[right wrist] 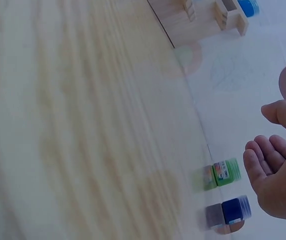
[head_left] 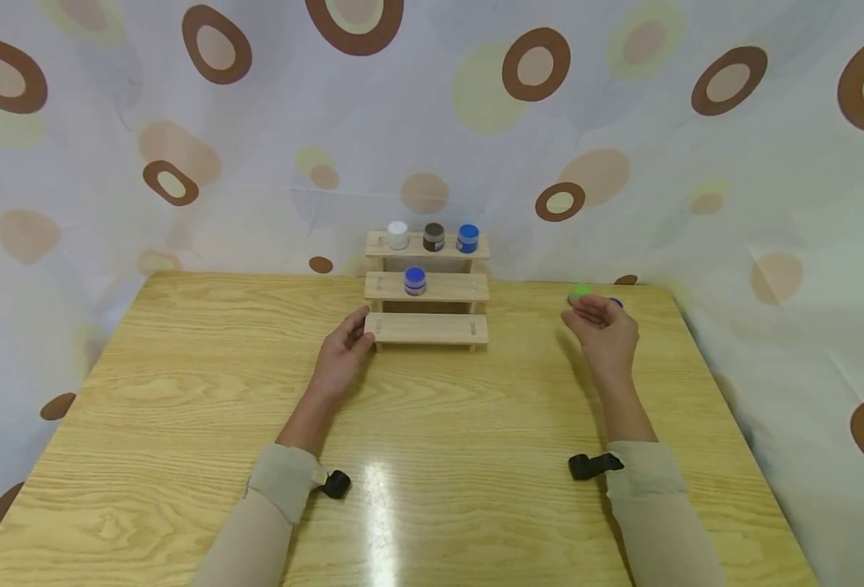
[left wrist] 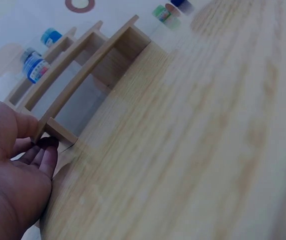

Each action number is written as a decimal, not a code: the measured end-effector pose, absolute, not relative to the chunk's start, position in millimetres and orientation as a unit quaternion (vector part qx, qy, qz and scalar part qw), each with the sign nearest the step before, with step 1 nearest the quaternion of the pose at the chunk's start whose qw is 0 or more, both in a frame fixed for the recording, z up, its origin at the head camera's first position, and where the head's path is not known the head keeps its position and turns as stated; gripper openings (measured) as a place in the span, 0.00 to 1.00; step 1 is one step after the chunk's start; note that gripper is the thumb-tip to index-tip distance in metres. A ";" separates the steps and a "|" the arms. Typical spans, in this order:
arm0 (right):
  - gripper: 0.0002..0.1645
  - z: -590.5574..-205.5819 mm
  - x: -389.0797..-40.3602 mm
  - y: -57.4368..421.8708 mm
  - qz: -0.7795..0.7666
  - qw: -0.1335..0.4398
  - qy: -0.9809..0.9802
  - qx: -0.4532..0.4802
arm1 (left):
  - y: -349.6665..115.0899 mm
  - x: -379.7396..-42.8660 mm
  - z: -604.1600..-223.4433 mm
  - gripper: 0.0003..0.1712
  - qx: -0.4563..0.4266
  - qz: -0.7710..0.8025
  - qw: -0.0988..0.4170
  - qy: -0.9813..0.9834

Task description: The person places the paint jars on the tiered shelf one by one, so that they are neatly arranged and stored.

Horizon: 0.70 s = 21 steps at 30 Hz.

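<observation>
A three-tier wooden display rack (head_left: pixel 426 328) stands at the back middle of the table. My left hand (head_left: pixel 340 356) holds the left end of its lowest step; in the left wrist view the thumb and fingers (left wrist: pixel 48 159) pinch that corner. On the top step sit a white jar (head_left: pixel 398 236), a dark brown jar (head_left: pixel 434 237) and a blue jar (head_left: pixel 468 238). One blue-lidded jar (head_left: pixel 415 281) is on the middle step. At the back right, my right hand (head_left: pixel 608 338) hovers by a green jar (right wrist: pixel 223 171) and a dark blue jar (right wrist: pixel 236 209), thumb apart from loosely bent fingers, holding nothing.
The wood-grain table (head_left: pixel 447 424) ends at the back against a white curtain (head_left: pixel 256 122) patterned with brown and yellow circles. The curtain also hangs along both sides. A small black camera sits on each wrist, over beige sleeves (head_left: pixel 652 489).
</observation>
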State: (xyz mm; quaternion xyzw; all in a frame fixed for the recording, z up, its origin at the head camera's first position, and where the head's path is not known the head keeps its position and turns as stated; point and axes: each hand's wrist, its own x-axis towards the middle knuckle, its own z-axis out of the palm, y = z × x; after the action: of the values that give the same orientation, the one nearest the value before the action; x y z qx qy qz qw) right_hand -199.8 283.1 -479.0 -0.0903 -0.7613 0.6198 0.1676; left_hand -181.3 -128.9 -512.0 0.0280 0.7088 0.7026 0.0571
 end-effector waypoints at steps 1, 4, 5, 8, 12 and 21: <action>0.26 -479.1 -199.0 285.6 0.626 0.167 -0.755 -0.098 | -128.9 -180.9 -511.5 0.32 0.027 0.702 0.057 0.709; 0.26 -475.8 -195.2 291.1 0.640 0.167 -0.741 -0.118 | -128.7 -180.0 -509.8 0.32 0.025 0.699 0.058 0.712; 0.26 -475.2 -194.5 292.6 0.643 0.168 -0.737 -0.125 | -128.8 -179.9 -509.4 0.32 0.024 0.698 0.058 0.713; 0.26 -475.5 -193.7 297.4 0.641 0.173 -0.734 -0.141 | -129.1 -180.4 -509.6 0.32 0.022 0.694 0.055 0.717; 0.25 -481.5 -195.2 307.7 0.650 0.186 -0.718 -0.168 | -129.0 -180.0 -508.5 0.32 0.019 0.695 0.051 0.717; 0.27 -484.6 -187.3 331.2 0.663 0.194 -0.685 -0.233 | -128.0 -180.4 -509.6 0.32 0.025 0.704 0.058 0.708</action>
State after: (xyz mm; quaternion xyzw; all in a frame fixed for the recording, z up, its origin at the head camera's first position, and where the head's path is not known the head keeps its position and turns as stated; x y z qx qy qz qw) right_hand -187.3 331.2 -484.6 -0.2331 -0.6848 0.6625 0.1942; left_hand -180.4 -128.0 -509.6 0.0252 0.7075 0.7039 0.0576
